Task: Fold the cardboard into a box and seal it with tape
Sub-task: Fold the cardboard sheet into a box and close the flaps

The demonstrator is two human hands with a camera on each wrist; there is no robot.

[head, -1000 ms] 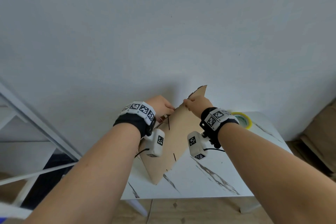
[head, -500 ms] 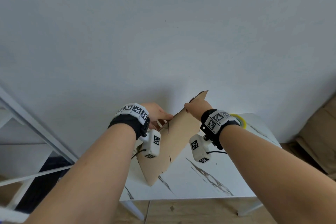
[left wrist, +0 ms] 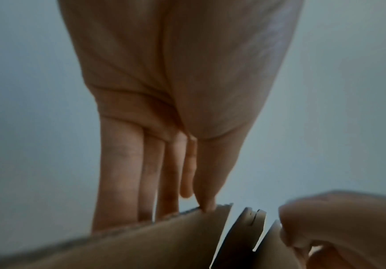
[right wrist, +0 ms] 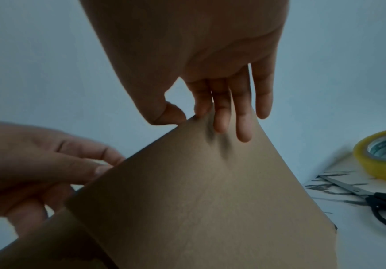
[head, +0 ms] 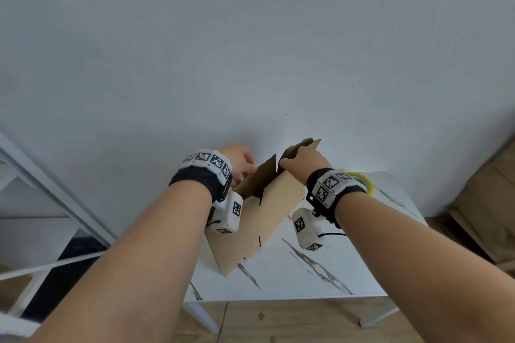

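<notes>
The brown cardboard [head: 264,220] stands on its lower corner on the table, tilted, its top edge spread so the dark inside shows. My left hand [head: 242,164] holds the far-left panel near the top; in the left wrist view the left hand [left wrist: 194,203] has its thumb on the cardboard [left wrist: 141,242] edge and its fingers behind it. My right hand [head: 295,159] pinches the near-right panel's top edge; in the right wrist view the right hand [right wrist: 194,120] has its thumb behind the cardboard [right wrist: 210,200] and its fingers in front. A yellow tape roll [head: 362,179] lies behind my right wrist.
The white marble-pattern table [head: 306,281] is small, with its front edge near me and wooden floor below. Black-handled scissors [right wrist: 371,198] lie beside the tape roll [right wrist: 385,154] on the right. A white metal frame [head: 55,203] stands to the left, a plain wall behind.
The flat cardboard has opened at the top: my left hand has drawn one panel leftward, away from the panel my right hand holds, and the dark inside now shows.
</notes>
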